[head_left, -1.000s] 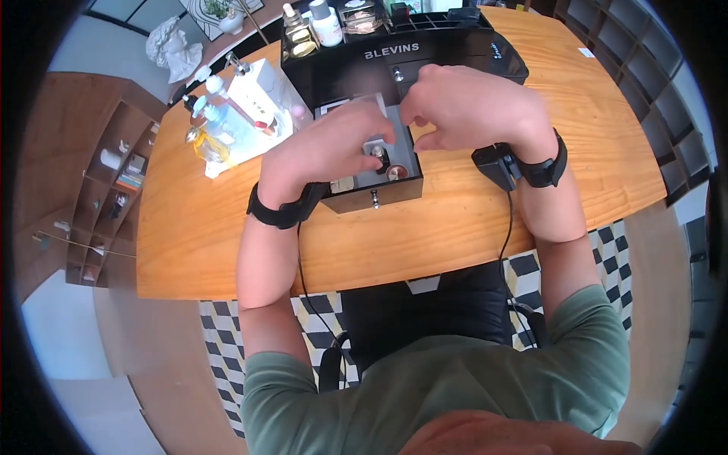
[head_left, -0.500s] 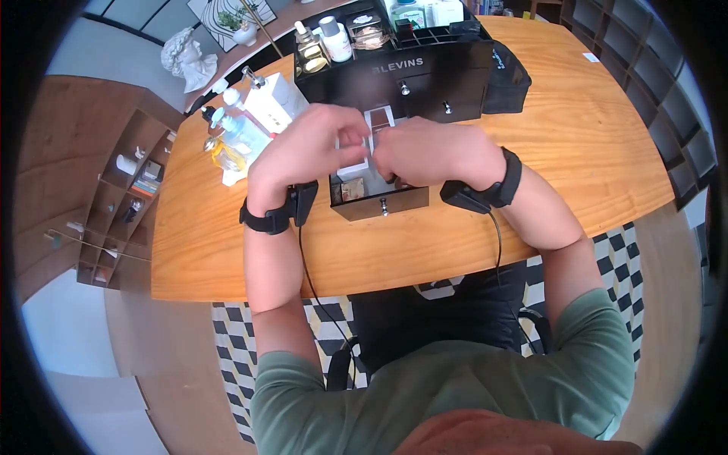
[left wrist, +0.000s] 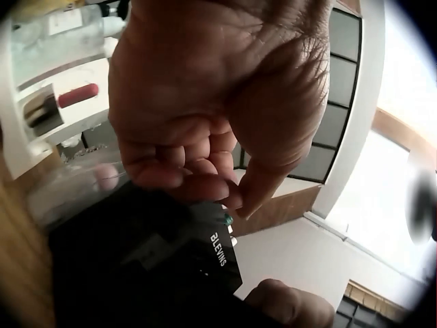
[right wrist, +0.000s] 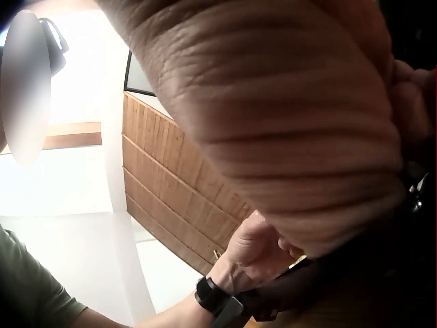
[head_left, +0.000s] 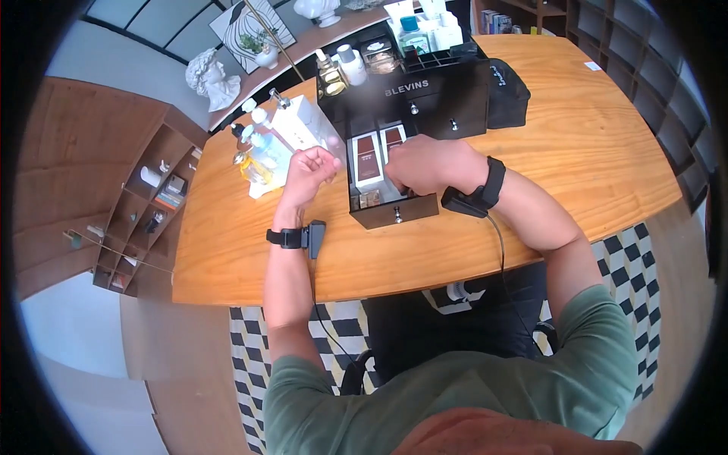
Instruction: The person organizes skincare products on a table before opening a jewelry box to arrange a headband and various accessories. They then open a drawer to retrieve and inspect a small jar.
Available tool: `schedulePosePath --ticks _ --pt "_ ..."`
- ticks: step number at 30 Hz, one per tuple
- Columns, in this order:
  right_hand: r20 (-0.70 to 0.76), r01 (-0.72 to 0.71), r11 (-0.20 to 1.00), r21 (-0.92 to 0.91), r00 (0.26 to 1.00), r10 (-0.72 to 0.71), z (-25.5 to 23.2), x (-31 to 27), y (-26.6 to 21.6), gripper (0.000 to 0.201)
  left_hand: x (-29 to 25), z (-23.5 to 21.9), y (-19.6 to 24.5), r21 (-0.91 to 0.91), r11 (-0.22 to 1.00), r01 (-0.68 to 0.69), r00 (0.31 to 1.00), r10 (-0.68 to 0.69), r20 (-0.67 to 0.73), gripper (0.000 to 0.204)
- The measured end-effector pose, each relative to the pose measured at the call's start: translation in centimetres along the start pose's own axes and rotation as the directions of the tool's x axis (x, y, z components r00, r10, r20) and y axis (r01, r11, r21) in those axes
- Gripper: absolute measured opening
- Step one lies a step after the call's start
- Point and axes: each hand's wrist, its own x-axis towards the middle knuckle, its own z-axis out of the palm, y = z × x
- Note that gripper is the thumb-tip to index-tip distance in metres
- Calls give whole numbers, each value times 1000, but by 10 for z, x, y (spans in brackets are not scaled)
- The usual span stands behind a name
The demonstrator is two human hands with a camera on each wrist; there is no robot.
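Note:
An open black drawer [head_left: 396, 216] extends from the front of the black BLEVINS case [head_left: 371, 106]. Two brown boxes with white borders, a left one [head_left: 367, 161] and a right one [head_left: 393, 138], lie inside it, with a small beige item [head_left: 369, 199] at the front left. My right hand [head_left: 432, 163] reaches down over the drawer's right side; its fingertips and whatever they touch are hidden. Left of the drawer, my left hand [head_left: 309, 176] hangs above the table, palm up. In the left wrist view that hand [left wrist: 218, 102] has loosely curled fingers with nothing seen in them.
Pump bottles and a white box [head_left: 297, 123] stand on a white sheet left of the case. Bottles and jars, among them a white bottle [head_left: 353, 67], fill its top. A black bag [head_left: 506, 95] sits against its right side.
My left hand has drawn back left, out from over the drawer. My right hand has moved from beside the drawer to over its right side. The boxes now show more fully.

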Motion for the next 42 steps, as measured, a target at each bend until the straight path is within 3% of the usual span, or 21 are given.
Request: schedulePosePath --ticks 2,8,14,19,28,40,42 --pt "-11 -6 1000 16 1000 6 6 3 4 10 -2 3 -10 -157 987 28 999 -21 46 13" --pt "13 -11 1000 18 1000 11 9 7 5 17 -8 12 -24 -235 960 148 987 -128 101 10" --pt "36 -6 999 42 999 5 12 11 10 16 -9 8 -32 -238 961 144 980 -105 170 12" --pt "-12 28 1000 9 1000 -28 17 14 11 16 -11 12 -30 -293 941 171 977 -124 173 13" --pt "85 63 998 -16 995 -62 12 17 10 12 -12 13 -31 -335 925 180 976 -125 180 14" --pt "5 78 997 -27 997 -78 15 18 9 14 -11 13 -31 -335 923 189 975 -134 180 14" --pt "51 72 997 -27 996 -70 9 19 8 12 -12 13 -31 -344 919 190 975 -135 176 14"
